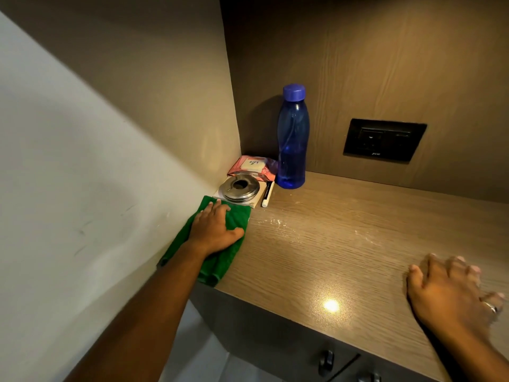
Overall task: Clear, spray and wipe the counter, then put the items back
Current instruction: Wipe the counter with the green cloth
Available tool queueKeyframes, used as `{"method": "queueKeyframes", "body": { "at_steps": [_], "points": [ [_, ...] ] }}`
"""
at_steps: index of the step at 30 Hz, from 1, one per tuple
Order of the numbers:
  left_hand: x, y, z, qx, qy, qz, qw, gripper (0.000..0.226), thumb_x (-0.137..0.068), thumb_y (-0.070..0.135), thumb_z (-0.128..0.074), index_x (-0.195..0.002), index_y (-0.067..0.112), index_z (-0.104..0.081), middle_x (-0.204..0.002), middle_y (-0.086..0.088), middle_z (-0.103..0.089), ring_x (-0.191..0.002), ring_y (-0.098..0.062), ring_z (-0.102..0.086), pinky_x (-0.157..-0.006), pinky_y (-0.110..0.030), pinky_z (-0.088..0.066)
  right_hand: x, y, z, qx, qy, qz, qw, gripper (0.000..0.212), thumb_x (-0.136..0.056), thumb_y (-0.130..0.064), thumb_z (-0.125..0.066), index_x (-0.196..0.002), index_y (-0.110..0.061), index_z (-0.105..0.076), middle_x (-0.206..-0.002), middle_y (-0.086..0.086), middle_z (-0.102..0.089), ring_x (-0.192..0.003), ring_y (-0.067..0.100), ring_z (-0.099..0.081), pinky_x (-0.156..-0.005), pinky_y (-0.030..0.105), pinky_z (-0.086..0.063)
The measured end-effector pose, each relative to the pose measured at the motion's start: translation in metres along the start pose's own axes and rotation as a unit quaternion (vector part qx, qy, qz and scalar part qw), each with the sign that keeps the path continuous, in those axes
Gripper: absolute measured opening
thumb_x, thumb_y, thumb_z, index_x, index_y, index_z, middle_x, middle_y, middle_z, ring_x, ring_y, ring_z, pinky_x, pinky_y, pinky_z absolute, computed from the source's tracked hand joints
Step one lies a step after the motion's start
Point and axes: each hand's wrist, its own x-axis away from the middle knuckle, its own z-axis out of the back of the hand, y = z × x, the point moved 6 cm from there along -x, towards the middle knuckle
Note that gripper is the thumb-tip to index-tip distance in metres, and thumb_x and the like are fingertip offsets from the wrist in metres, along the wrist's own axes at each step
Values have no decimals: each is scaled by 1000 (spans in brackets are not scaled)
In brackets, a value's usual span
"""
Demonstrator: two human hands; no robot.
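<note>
My left hand (213,228) presses flat on a green cloth (220,257) at the left end of the wooden counter (344,244), against the side wall. Wet streaks glisten on the counter just right of the cloth. In the back left corner stand a blue water bottle (292,139), a pink wipes pack (252,166), a round steel lid (239,188) on a white box, and a white pen (267,193). My right hand (446,290) rests palm down on the counter at the right, fingers spread, holding nothing; it wears a ring.
A black socket panel (384,139) is set in the wooden back wall. A pale wall (82,175) bounds the counter on the left. Drawer fronts with dark knobs (326,359) sit under the counter's front edge.
</note>
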Motion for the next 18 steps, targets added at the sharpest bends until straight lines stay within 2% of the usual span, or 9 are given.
{"method": "queueKeyframes", "body": {
  "at_steps": [3,6,8,11,13,15,18],
  "points": [
    [-5,4,3,18,-15,-22,999,76,-63,57,-57,-130,25,-41,-146,-6,-41,-141,-28,-28,-113,-49,-22,-1,0,0,3,10,0,1000,64,-91,-61,-13,-138,-28,-40,-153,14,-33,-142,37,-27,-107,71,-19],
    [2,1,0,22,-34,-73,997,80,-63,56,-55,-136,27,-40,-154,-3,-33,-144,-26,-22,-115,-48,-20,-1,1,-1,-1,9,-5,1000,63,-90,-62,-13,-137,-30,-40,-153,12,-34,-142,36,-27,-107,71,-18],
    [5,-5,-3,14,-18,-97,995,80,-68,58,-51,-141,27,-37,-157,0,-28,-146,-23,-17,-116,-45,-17,-2,1,-1,1,9,-7,1000,64,-90,-63,-12,-139,-30,-38,-154,11,-33,-143,35,-26,-108,71,-19],
    [4,-14,-5,10,63,-36,997,82,-83,64,-42,-149,20,-22,-159,-8,-19,-147,-26,-11,-117,-44,-11,-1,0,0,6,16,-11,1000,60,-92,-60,-15,-138,-30,-38,-153,12,-34,-143,36,-27,-108,69,-20],
    [-4,-12,-12,-26,50,12,998,91,-83,72,-33,-151,15,-13,-160,-12,-11,-148,-28,-6,-118,-44,-7,1,-1,0,5,16,-11,1000,59,-93,-59,-18,-138,-28,-40,-154,13,-34,-143,36,-26,-109,69,-18],
    [-8,-5,-18,-81,21,16,996,99,-78,79,-26,-152,15,-11,-161,-12,-8,-148,-30,-4,-117,-45,-6,1,-2,2,-5,11,-7,1000,58,-94,-58,-19,-139,-27,-40,-154,13,-32,-144,36,-24,-110,68,-16],
    [2,5,-20,-87,6,2,996,103,-73,82,-23,-151,17,-12,-161,-11,-8,-148,-29,-5,-117,-46,-7,1,-3,4,-9,10,-3,1000,59,-95,-57,-19,-141,-26,-40,-155,14,-31,-145,36,-23,-111,68,-15]
  ]
}}
